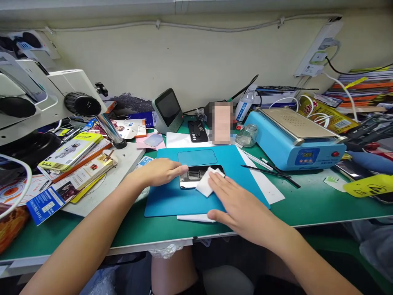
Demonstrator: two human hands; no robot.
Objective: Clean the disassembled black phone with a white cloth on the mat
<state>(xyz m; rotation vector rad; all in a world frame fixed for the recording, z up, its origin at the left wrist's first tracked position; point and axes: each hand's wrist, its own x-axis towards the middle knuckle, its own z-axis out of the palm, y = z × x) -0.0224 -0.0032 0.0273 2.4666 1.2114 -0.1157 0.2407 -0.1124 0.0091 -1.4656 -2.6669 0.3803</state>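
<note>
A smartphone (pixel 192 176) lies flat on the blue mat (pixel 166 203), with a shiny screen and a pale, striped reflection or pattern on it. At its left end my left hand (pixel 156 172) steadies it, the thumb on the edge and the other fingers curled out of sight. A folded white wipe (pixel 204 186) is under the fingertips of my right hand (pixel 236 200), pressed on the phone's right half. The right thumb stands apart, lower down. Just behind the phone, a thin clear glass or film sheet (pixel 196 157) with a dark outline lies on the mat.
A blue heated-plate machine (pixel 282 143) stands on the right, near black tweezers or thin tools (pixel 270 171) and a glass jar (pixel 247 136). To the left are a microscope stand (pixel 113 131) and stacked boxes (pixel 72 151). Behind the mat are a black phone (pixel 197 131) and small display (pixel 168 110).
</note>
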